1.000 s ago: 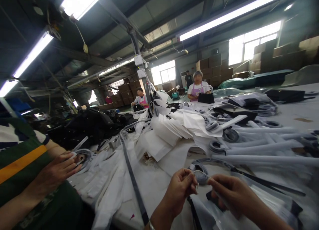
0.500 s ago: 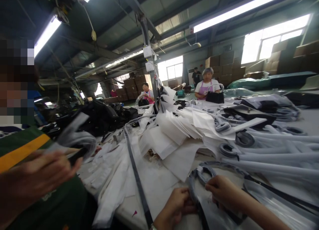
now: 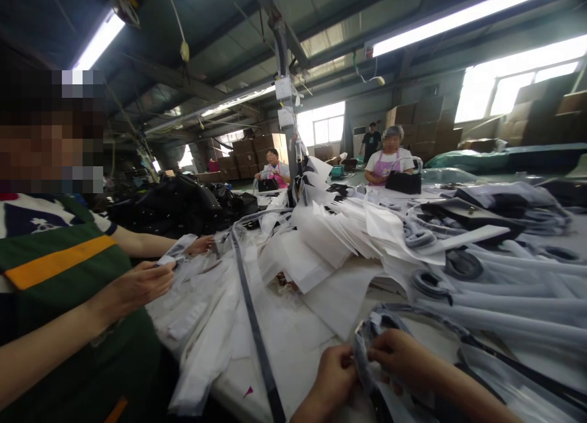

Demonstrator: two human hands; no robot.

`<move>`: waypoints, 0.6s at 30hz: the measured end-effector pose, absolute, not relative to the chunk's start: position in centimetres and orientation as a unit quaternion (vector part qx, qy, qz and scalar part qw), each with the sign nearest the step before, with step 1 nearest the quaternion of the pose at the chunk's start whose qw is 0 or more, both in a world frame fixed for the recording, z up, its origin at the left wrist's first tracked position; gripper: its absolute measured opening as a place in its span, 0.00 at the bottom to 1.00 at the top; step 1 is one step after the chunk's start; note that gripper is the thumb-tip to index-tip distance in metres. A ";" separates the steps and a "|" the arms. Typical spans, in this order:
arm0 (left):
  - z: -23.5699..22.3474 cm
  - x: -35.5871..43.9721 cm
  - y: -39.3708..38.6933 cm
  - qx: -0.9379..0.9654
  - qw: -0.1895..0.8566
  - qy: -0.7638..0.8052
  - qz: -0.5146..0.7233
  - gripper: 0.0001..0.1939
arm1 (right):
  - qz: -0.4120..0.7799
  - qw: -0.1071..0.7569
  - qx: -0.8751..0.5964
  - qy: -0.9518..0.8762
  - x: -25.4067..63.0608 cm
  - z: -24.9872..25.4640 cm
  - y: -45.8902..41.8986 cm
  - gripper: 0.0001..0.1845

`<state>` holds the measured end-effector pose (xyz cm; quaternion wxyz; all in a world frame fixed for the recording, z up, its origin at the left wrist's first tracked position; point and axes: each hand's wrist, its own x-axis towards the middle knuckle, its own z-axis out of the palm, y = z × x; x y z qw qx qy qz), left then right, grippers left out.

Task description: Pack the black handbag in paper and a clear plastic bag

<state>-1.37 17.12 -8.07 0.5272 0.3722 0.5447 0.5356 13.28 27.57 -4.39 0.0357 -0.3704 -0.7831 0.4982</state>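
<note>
My left hand (image 3: pixel 334 377) and my right hand (image 3: pixel 401 356) meet at the bottom of the view, both closed on a dark strap wrapped in clear plastic (image 3: pixel 369 334). The strap loops up and curves away to the right across the white table (image 3: pixel 293 343). A long dark strap (image 3: pixel 250 313) lies flat on the table to the left of my hands. Wrapped strap bundles (image 3: pixel 504 288) lie in rows to the right.
A co-worker in a green top with an orange stripe (image 3: pixel 59 270) sits at my left, holding a small wrapped piece (image 3: pixel 177 249). A heap of white fabric pieces (image 3: pixel 330 233) covers the table's middle. Black bags (image 3: pixel 178 206) pile behind. Other workers stand farther back.
My hands have dropped lower and closed together on the wrapped strap. The co-worker's hands have moved apart, one reaching out over the table.
</note>
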 end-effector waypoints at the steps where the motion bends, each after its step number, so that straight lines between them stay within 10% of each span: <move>1: -8.1 -1.7 16.8 0.372 0.506 0.559 0.542 0.12 | 0.501 0.036 -0.368 -0.782 13.4 -4.4 27.6 0.14; 18: -8.8 -1.5 14.1 0.101 0.545 0.393 0.734 0.29 | 0.497 0.144 -0.325 -0.792 14.6 -4.2 27.5 0.06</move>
